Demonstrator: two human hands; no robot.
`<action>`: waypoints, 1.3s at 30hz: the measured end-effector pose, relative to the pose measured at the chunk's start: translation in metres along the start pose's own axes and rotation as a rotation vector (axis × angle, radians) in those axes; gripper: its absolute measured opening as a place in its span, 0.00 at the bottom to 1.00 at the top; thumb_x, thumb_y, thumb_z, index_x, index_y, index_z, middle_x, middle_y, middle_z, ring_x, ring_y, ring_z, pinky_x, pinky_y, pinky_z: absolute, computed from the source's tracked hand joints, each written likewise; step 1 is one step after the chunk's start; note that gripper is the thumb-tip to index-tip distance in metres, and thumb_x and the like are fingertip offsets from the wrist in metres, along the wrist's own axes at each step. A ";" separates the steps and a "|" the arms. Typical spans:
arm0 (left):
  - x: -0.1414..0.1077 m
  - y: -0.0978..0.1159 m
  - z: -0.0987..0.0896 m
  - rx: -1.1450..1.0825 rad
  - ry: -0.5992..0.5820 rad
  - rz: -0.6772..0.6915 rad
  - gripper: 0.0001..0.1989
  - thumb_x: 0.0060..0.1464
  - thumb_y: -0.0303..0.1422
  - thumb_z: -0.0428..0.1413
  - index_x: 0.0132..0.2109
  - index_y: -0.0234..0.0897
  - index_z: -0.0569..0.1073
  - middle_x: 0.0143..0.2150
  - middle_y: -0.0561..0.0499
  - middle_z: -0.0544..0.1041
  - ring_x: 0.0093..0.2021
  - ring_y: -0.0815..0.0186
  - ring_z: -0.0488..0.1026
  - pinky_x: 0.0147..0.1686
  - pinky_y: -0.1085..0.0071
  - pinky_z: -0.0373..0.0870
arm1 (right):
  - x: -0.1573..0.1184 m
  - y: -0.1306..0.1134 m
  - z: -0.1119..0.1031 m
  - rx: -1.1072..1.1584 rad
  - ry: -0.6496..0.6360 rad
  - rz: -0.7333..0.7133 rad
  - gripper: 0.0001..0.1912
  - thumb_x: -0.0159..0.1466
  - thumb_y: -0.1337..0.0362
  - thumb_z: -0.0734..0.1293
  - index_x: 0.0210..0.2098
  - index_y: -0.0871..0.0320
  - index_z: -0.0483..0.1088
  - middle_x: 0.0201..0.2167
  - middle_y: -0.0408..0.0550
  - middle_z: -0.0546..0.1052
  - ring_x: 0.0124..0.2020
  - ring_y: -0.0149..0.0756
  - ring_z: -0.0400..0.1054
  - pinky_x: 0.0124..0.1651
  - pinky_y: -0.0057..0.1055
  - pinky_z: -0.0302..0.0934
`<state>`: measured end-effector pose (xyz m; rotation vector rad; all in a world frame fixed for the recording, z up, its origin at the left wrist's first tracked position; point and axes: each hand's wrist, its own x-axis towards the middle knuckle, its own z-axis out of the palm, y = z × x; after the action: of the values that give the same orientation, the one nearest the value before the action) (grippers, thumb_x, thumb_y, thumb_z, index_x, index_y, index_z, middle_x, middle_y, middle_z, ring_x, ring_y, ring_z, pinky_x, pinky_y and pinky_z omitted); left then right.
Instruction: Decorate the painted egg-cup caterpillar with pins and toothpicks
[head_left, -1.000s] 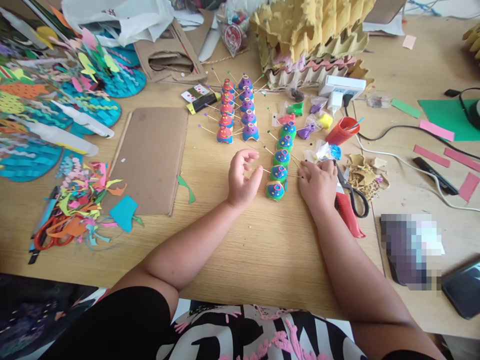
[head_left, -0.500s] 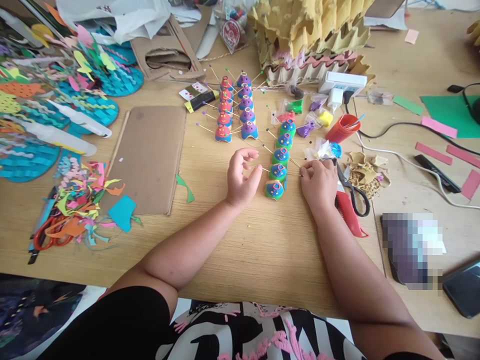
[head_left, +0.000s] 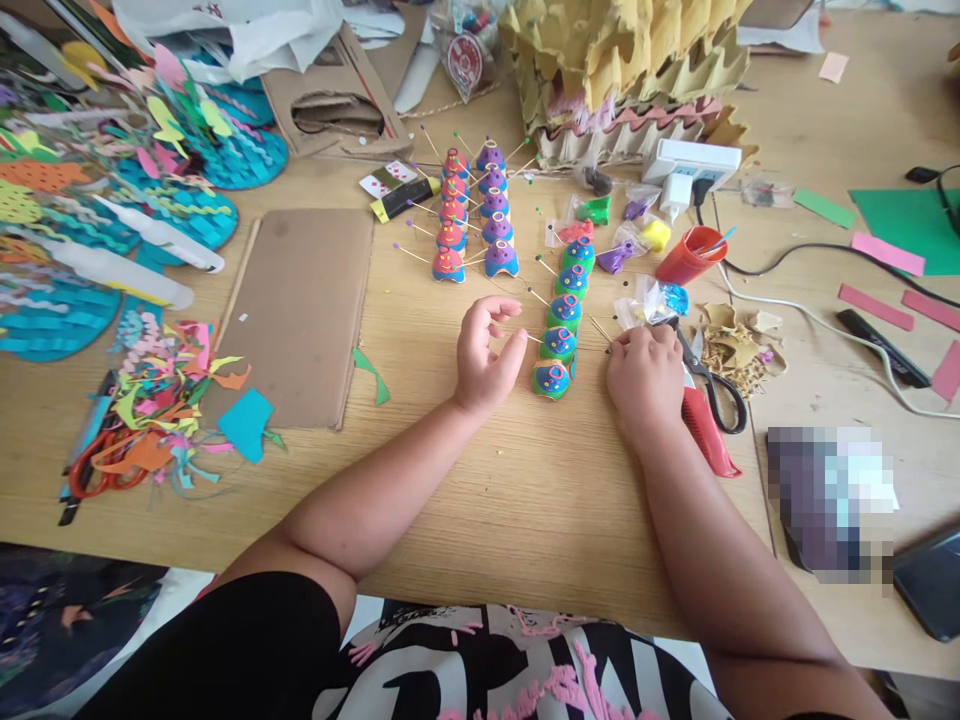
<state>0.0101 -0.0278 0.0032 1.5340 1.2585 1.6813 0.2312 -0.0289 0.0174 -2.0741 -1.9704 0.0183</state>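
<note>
Right hand [head_left: 646, 378] shifts slightly away from the green cups [head_left: 564, 312]

Its fingers, spread earlier, now bunch beside thin sticks [head_left: 600, 331]; whether they pinch one, I cannot tell. Left hand [head_left: 486, 358] faces it, thumb and fingers parted. Between them, the cups line up on the tabletop [head_left: 517, 530].

No whole word is coming through clearly. At 6 o'clock, the shirt [head_left: 525, 660] is bearing large, cut-off white letter-like shapes; at 12, a round red label [head_left: 465, 62] is carrying illegible print; at 11, a playing card [head_left: 403, 173] is showing red pips.
</note>
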 end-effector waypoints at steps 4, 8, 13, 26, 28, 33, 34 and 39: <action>0.000 -0.001 0.000 0.000 -0.003 0.010 0.14 0.56 0.28 0.60 0.50 0.43 0.74 0.48 0.49 0.79 0.49 0.64 0.76 0.42 0.67 0.69 | 0.000 -0.002 -0.004 -0.026 -0.041 0.015 0.11 0.68 0.66 0.61 0.42 0.63 0.75 0.43 0.67 0.79 0.55 0.59 0.69 0.61 0.55 0.64; -0.001 -0.001 -0.001 0.022 -0.007 0.041 0.14 0.57 0.28 0.59 0.51 0.43 0.74 0.48 0.49 0.79 0.49 0.63 0.76 0.43 0.66 0.70 | 0.001 -0.003 -0.008 -0.024 -0.077 0.032 0.12 0.69 0.67 0.60 0.43 0.63 0.75 0.44 0.67 0.79 0.56 0.57 0.69 0.63 0.53 0.63; -0.001 -0.002 -0.001 0.035 -0.011 0.067 0.14 0.57 0.27 0.59 0.51 0.43 0.73 0.48 0.49 0.79 0.49 0.63 0.76 0.44 0.66 0.70 | 0.000 -0.004 -0.009 -0.010 -0.063 0.051 0.09 0.68 0.67 0.61 0.40 0.61 0.73 0.43 0.67 0.79 0.56 0.58 0.69 0.60 0.55 0.65; 0.001 0.009 -0.004 0.189 -0.028 0.197 0.10 0.61 0.33 0.57 0.50 0.42 0.72 0.48 0.47 0.79 0.50 0.60 0.75 0.45 0.62 0.70 | 0.001 0.006 0.009 0.187 0.173 0.066 0.04 0.68 0.65 0.59 0.38 0.55 0.65 0.40 0.59 0.75 0.49 0.53 0.69 0.56 0.55 0.65; 0.003 0.014 -0.004 0.233 -0.030 0.282 0.09 0.63 0.33 0.57 0.50 0.42 0.72 0.48 0.47 0.79 0.50 0.59 0.74 0.48 0.60 0.70 | 0.003 0.006 0.005 0.277 0.198 0.099 0.04 0.69 0.64 0.59 0.39 0.54 0.64 0.40 0.56 0.75 0.47 0.50 0.69 0.53 0.51 0.65; 0.003 0.022 -0.004 0.307 -0.039 0.438 0.09 0.64 0.33 0.58 0.51 0.43 0.72 0.50 0.46 0.78 0.54 0.57 0.74 0.57 0.55 0.69 | 0.001 0.002 -0.008 0.433 0.386 0.003 0.07 0.72 0.59 0.58 0.41 0.53 0.64 0.37 0.52 0.73 0.40 0.45 0.67 0.47 0.46 0.63; 0.003 0.023 -0.004 0.320 -0.043 0.458 0.09 0.64 0.33 0.59 0.51 0.43 0.72 0.50 0.46 0.78 0.54 0.57 0.74 0.58 0.55 0.68 | -0.002 -0.001 -0.010 0.405 0.425 -0.053 0.08 0.73 0.58 0.58 0.41 0.53 0.65 0.37 0.53 0.72 0.40 0.45 0.67 0.47 0.46 0.63; 0.002 0.025 -0.004 0.357 -0.138 0.493 0.20 0.64 0.46 0.61 0.57 0.43 0.71 0.51 0.45 0.79 0.54 0.54 0.75 0.59 0.54 0.67 | -0.021 -0.015 -0.018 0.170 0.414 -0.241 0.12 0.73 0.57 0.58 0.40 0.53 0.71 0.36 0.53 0.72 0.42 0.48 0.67 0.51 0.49 0.59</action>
<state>0.0107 -0.0377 0.0262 2.2849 1.2208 1.6513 0.2186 -0.0526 0.0342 -1.5729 -1.8679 -0.2613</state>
